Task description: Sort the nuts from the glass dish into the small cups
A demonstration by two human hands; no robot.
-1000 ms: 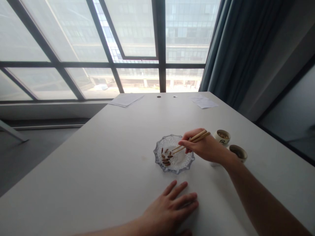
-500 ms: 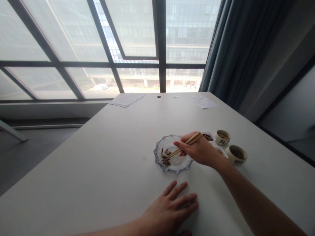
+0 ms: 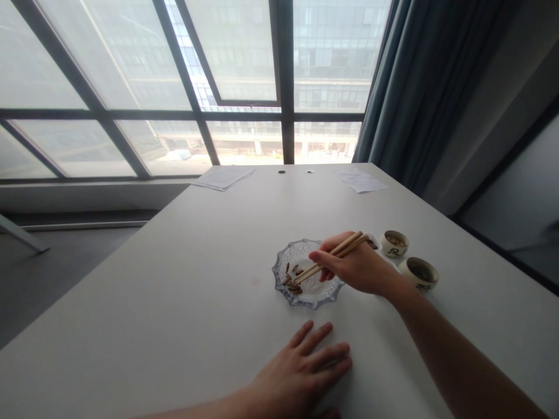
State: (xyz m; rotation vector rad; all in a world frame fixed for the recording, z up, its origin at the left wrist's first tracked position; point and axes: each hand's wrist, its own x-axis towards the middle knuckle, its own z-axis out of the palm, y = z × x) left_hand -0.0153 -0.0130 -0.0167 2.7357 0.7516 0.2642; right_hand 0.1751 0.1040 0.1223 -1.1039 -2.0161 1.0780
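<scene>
A pair of wooden chopsticks [image 3: 345, 245] is gripped in my right hand [image 3: 356, 269], which hangs over the right side of a clear glass plate [image 3: 322, 302] with a scalloped rim. The chopstick tips reach down to several brown, elongated seeds [image 3: 295, 287] clustered at the plate's left side. Whether a seed is pinched between the tips is too small to tell. My left hand [image 3: 301, 364] lies flat on the white table [image 3: 196, 302], its fingers spread, just in front of the plate and apart from it.
Right of the plate stand two cream cups, one holding pale pieces [image 3: 394, 250] and one with dark contents [image 3: 420, 278]. A white dish [image 3: 374, 243] with brown pieces is partly hidden behind my right hand. Paper sheets [image 3: 223, 177] and another sheet [image 3: 364, 181] lie at the far edge.
My right hand has shifted very slightly, and the chopstick tips have moved a little left and down among the seeds. My left hand has stayed in place.
</scene>
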